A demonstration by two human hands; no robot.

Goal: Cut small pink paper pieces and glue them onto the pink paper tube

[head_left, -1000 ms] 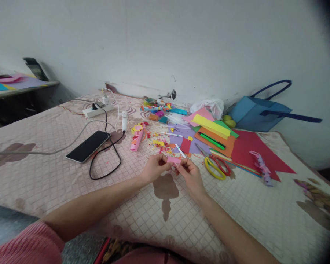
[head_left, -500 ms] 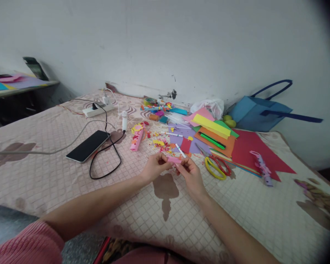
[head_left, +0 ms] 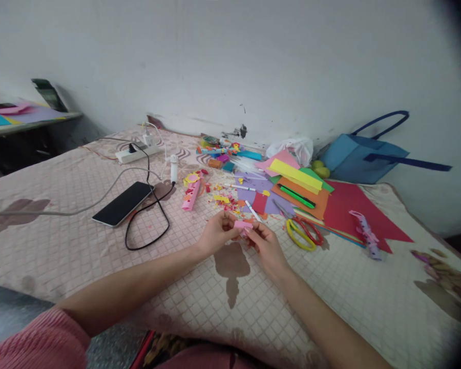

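Note:
A small pink paper strip [head_left: 243, 224] is pinched between both hands, above the patterned tablecloth [head_left: 200, 307]. My left hand [head_left: 218, 233] grips its left end between thumb and fingers. At the right end, my right hand [head_left: 266, 243] has its thumb and fingertips closed on the same strip. Paper scraps [head_left: 226, 201] lie just beyond the hands. To their right are scissors with yellow [head_left: 300, 236] and red handles. A white marker [head_left: 252, 210] rests close behind my right hand.
A black tablet [head_left: 123, 204] and looping cables lie left, near a white power strip [head_left: 138, 154]. Pink decorated paper roll [head_left: 192, 193] stands out behind my left hand. Colored sheets [head_left: 353, 210], a green marker [head_left: 297, 196], a purple roll [head_left: 367, 236] and a blue bag [head_left: 363, 156] are right.
The pink strip and the fingers of both hands have shifted very slightly. Both hands keep hold of the strip.

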